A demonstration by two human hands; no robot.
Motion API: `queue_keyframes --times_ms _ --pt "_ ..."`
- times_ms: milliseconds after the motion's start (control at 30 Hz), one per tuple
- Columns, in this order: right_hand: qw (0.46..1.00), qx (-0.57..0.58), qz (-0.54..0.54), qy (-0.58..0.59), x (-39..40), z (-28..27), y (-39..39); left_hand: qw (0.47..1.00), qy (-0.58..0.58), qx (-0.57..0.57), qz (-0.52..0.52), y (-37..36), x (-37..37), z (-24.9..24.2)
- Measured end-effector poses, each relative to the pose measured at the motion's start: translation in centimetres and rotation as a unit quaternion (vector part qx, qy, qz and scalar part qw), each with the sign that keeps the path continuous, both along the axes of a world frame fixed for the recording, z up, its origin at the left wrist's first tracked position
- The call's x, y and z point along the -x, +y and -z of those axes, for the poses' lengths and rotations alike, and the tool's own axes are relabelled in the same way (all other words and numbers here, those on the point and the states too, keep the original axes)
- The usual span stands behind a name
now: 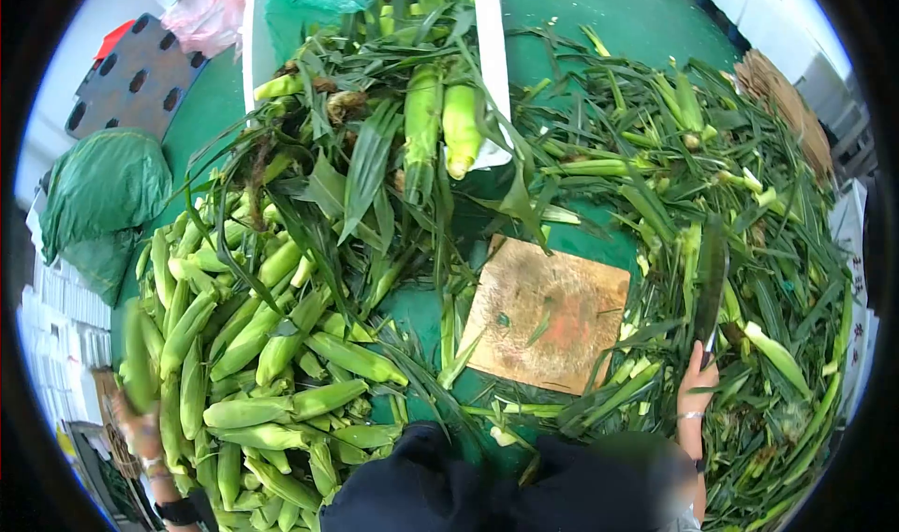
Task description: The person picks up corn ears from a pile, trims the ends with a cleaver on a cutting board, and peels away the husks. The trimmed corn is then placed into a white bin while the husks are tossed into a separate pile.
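My right hand (698,387) is closed round the handle of a knife (713,288), whose wide dark blade points away from me over the leaf heap on the right. At the far left, my left hand (139,427) is smeared by motion beside the pile of green corn ears (253,335). A blurred corn ear (139,356) is just above that hand; whether the fingers grip it is unclear. Between the piles lies a worn, square cutting board (548,317) with a few leaf scraps on it.
A white container (493,45) at the top spills leafy corn (421,125) toward me. Cut leaves and stalks (777,298) are heaped on the right. A green sack (108,190), a dark pallet (136,82) and pink plastic (208,12) are at upper left.
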State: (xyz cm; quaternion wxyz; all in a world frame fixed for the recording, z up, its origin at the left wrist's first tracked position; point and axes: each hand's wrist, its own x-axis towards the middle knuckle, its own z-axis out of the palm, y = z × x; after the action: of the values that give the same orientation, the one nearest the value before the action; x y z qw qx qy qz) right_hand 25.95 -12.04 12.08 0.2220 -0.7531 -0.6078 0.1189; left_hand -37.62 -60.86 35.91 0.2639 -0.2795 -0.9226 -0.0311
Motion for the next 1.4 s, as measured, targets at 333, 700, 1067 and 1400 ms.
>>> queue_keyframes --times_ms 333,700,1067,1400 --pt "0.884 0.316 -0.335 0.078 6.9 -0.3 -9.8 0.876 -0.206 -0.175 0.399 45.0 -13.6 5.5" --pt "0.988 0.134 -0.027 0.075 -2.8 4.2 -4.1 0.630 -0.642 -0.206 0.386 43.3 -17.1 11.7" --pt "0.968 0.145 -0.182 0.090 2.2 -2.8 -11.5 0.748 -0.529 0.015 0.400 19.7 -17.3 26.0" --pt "0.918 0.055 -0.392 0.019 5.9 -4.3 -10.3 0.691 -0.444 0.302 0.484 28.3 -20.2 28.7"
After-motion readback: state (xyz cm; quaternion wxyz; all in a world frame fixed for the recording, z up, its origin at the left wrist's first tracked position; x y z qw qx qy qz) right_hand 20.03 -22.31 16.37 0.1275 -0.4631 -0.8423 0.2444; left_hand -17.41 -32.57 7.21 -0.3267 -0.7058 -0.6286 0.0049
